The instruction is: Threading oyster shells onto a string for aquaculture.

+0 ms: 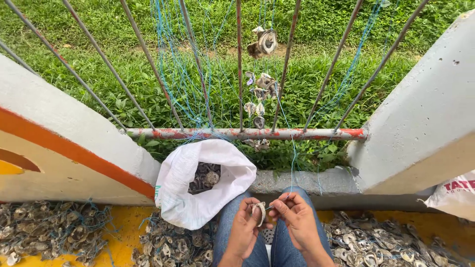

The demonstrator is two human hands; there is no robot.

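Note:
My left hand (pixel 243 226) pinches a small pale oyster shell (pixel 259 211) above my knees in blue jeans. My right hand (pixel 295 217) is closed on a thin blue string (pixel 292 163) right beside the shell; the string runs up to the rusty railing bar (pixel 247 133). Several shells (pixel 259 94) hang strung on blue lines from the railing, one cluster higher up (pixel 264 42).
An open white sack (pixel 198 188) holding shells leans against the low wall at my left knee. Heaps of strung shells (pixel 49 230) cover the yellow floor on both sides. Concrete posts (pixel 425 113) flank the railing, with grass beyond. A white bag (pixel 455 193) lies at far right.

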